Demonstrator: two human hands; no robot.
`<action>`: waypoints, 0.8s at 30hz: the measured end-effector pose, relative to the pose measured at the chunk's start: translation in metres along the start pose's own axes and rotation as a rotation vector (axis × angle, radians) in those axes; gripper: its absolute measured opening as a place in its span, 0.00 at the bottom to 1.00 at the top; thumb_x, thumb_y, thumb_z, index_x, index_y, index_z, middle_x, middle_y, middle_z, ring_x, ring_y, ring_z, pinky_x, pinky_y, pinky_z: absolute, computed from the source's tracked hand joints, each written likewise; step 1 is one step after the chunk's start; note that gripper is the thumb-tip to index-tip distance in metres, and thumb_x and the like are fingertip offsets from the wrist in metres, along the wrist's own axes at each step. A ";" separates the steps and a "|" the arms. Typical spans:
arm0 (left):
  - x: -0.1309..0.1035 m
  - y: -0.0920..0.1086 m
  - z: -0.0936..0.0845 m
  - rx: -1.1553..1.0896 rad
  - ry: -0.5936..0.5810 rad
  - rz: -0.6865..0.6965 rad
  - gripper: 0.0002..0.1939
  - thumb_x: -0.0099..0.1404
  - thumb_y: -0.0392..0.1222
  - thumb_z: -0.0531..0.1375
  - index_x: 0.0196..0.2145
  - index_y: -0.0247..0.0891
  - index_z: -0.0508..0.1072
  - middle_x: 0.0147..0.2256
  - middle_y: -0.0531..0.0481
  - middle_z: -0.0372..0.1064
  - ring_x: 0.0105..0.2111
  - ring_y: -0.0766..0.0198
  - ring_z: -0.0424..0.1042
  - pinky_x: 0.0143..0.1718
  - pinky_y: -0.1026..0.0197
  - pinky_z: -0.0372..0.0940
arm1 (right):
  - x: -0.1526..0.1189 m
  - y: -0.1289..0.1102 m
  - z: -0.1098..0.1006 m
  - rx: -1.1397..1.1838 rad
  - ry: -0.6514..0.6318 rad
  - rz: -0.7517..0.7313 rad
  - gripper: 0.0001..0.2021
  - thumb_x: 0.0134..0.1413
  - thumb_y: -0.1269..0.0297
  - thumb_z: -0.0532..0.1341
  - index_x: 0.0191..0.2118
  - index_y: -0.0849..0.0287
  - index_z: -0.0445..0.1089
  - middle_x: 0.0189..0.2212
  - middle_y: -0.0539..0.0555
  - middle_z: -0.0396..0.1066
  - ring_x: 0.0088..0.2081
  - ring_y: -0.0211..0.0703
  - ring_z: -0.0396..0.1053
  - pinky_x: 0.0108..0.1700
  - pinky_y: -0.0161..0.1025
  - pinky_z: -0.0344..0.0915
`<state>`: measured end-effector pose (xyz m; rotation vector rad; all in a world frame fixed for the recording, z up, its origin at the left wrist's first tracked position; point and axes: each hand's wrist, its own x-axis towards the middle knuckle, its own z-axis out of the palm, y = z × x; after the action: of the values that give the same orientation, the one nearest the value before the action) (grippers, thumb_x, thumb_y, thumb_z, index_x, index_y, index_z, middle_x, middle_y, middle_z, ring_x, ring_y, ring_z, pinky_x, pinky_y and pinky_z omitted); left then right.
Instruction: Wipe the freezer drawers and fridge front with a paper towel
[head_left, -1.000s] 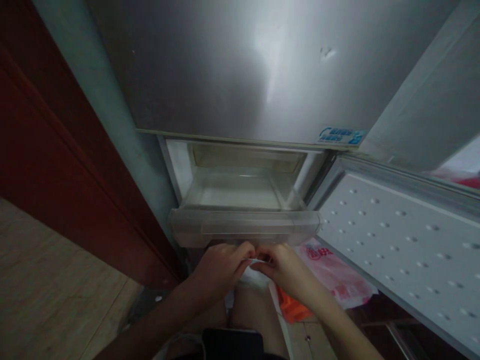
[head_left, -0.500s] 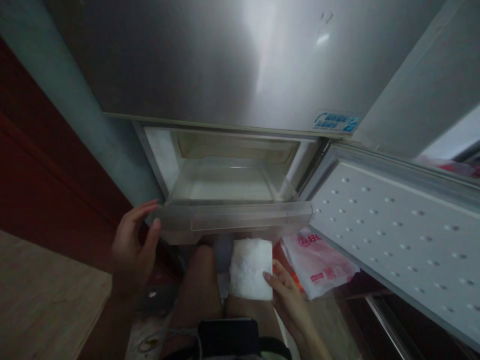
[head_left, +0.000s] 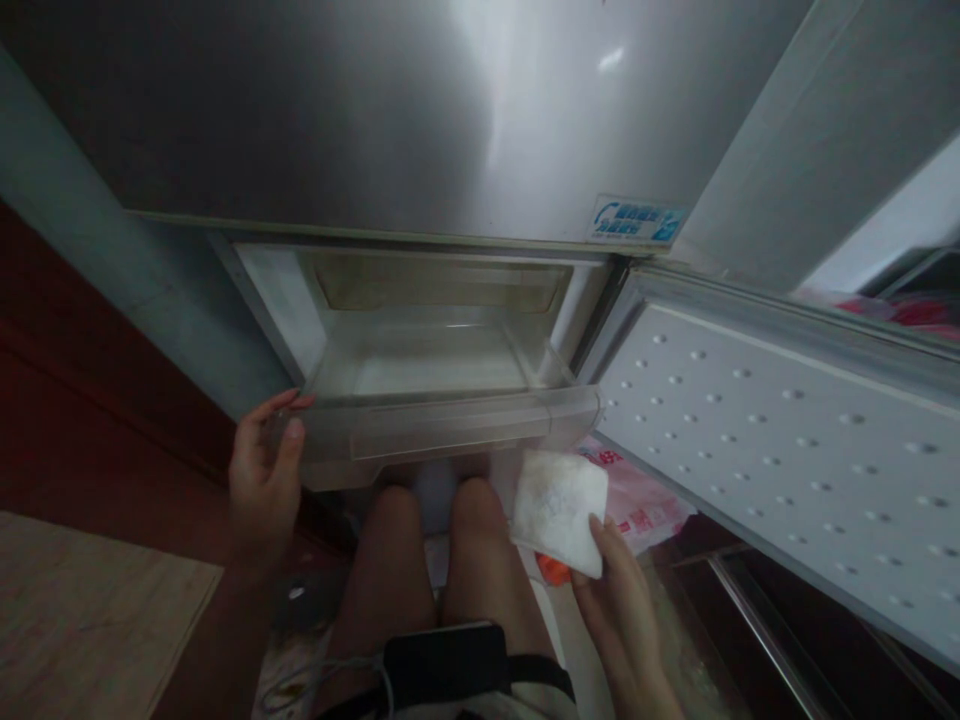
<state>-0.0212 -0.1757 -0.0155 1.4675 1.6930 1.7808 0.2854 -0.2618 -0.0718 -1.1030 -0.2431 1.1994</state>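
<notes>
A clear plastic drawer is pulled partly out of the fridge compartment, its inside showing bare. At its left front corner is my left hand, fingers over the edge and thumb in front. My right hand pinches a white folded cloth by its right side, below the drawer's right end. The cloth has a faint greyish mark in the middle.
The open fridge door extends to the right. Beneath it lies a pink and white plastic bag, with something orange beside it. A black phone with a cable rests at my lap. A red wooden panel stands at the left.
My right hand has moved right with the white cloth, which is now tilted. My left hand has closed in on the drawer's left corner. The view has shifted slightly.
</notes>
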 end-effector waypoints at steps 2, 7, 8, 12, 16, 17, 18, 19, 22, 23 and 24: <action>0.000 -0.001 0.000 0.007 0.001 0.004 0.18 0.65 0.47 0.56 0.52 0.41 0.66 0.49 0.48 0.71 0.52 0.59 0.67 0.56 0.54 0.59 | 0.000 -0.006 -0.001 0.041 0.057 -0.018 0.16 0.46 0.59 0.66 0.42 0.57 0.69 0.41 0.52 0.74 0.45 0.40 0.71 0.44 0.34 0.71; 0.002 -0.003 -0.001 0.006 0.006 -0.018 0.19 0.65 0.47 0.57 0.52 0.41 0.66 0.49 0.48 0.71 0.51 0.60 0.67 0.56 0.54 0.59 | -0.003 -0.020 0.012 0.160 0.263 -0.079 0.21 0.45 0.63 0.65 0.48 0.56 0.68 0.44 0.52 0.73 0.43 0.40 0.72 0.39 0.32 0.73; 0.002 -0.003 0.000 0.007 0.007 -0.022 0.19 0.65 0.46 0.57 0.52 0.41 0.66 0.49 0.48 0.71 0.51 0.59 0.67 0.56 0.54 0.59 | -0.002 -0.021 0.014 0.170 0.280 -0.101 0.22 0.45 0.63 0.65 0.49 0.55 0.67 0.45 0.51 0.72 0.44 0.40 0.72 0.40 0.32 0.73; 0.001 -0.004 0.000 -0.001 0.020 -0.010 0.18 0.64 0.46 0.57 0.51 0.41 0.67 0.48 0.47 0.72 0.51 0.59 0.68 0.56 0.53 0.59 | 0.008 -0.018 0.018 0.151 0.263 -0.185 0.22 0.47 0.59 0.63 0.50 0.55 0.65 0.47 0.51 0.70 0.48 0.41 0.70 0.44 0.35 0.72; 0.003 -0.007 -0.003 -0.003 -0.008 -0.016 0.19 0.64 0.47 0.58 0.52 0.42 0.67 0.48 0.47 0.72 0.50 0.58 0.68 0.55 0.53 0.60 | 0.016 -0.018 0.013 0.087 0.232 -0.288 0.17 0.51 0.57 0.61 0.46 0.55 0.66 0.43 0.50 0.70 0.44 0.39 0.69 0.46 0.35 0.70; 0.004 -0.007 -0.004 0.004 -0.013 -0.017 0.19 0.64 0.47 0.58 0.51 0.41 0.67 0.47 0.47 0.72 0.50 0.58 0.68 0.55 0.54 0.60 | 0.017 -0.019 0.012 0.055 0.226 -0.340 0.16 0.51 0.57 0.60 0.46 0.55 0.66 0.42 0.50 0.70 0.43 0.38 0.69 0.44 0.35 0.70; 0.004 -0.007 -0.004 0.009 -0.024 -0.021 0.19 0.64 0.47 0.58 0.51 0.41 0.67 0.47 0.47 0.72 0.50 0.58 0.68 0.55 0.54 0.60 | 0.018 -0.021 0.010 0.007 0.228 -0.408 0.15 0.52 0.57 0.59 0.46 0.54 0.66 0.42 0.50 0.70 0.42 0.38 0.69 0.43 0.35 0.70; 0.005 -0.008 -0.005 0.013 -0.028 -0.024 0.19 0.64 0.48 0.58 0.51 0.40 0.67 0.47 0.47 0.72 0.50 0.58 0.68 0.55 0.53 0.61 | 0.018 -0.023 0.009 -0.050 0.235 -0.481 0.15 0.53 0.57 0.58 0.46 0.54 0.66 0.41 0.51 0.70 0.41 0.39 0.69 0.41 0.35 0.70; 0.005 -0.009 -0.005 0.022 -0.024 -0.020 0.19 0.64 0.48 0.58 0.51 0.40 0.68 0.46 0.47 0.73 0.49 0.59 0.69 0.54 0.52 0.61 | 0.024 -0.029 0.013 -0.170 0.256 -0.631 0.16 0.54 0.56 0.58 0.47 0.56 0.66 0.41 0.53 0.70 0.39 0.41 0.69 0.39 0.37 0.68; 0.005 -0.010 -0.005 0.019 -0.011 -0.003 0.19 0.64 0.48 0.58 0.51 0.40 0.68 0.46 0.47 0.73 0.49 0.59 0.69 0.54 0.52 0.61 | 0.027 -0.031 0.016 -0.182 0.263 -0.667 0.16 0.53 0.57 0.59 0.47 0.57 0.67 0.40 0.54 0.70 0.38 0.41 0.69 0.40 0.37 0.67; 0.005 -0.011 -0.004 0.007 0.007 0.018 0.19 0.64 0.48 0.58 0.51 0.40 0.68 0.46 0.46 0.73 0.48 0.58 0.69 0.54 0.52 0.61 | 0.031 -0.033 0.021 -0.192 0.266 -0.708 0.16 0.52 0.57 0.60 0.45 0.59 0.67 0.39 0.53 0.69 0.38 0.40 0.68 0.41 0.38 0.66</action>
<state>-0.0312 -0.1707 -0.0219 1.4858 1.6969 1.7930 0.3049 -0.2226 -0.0474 -1.1882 -0.5002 0.4016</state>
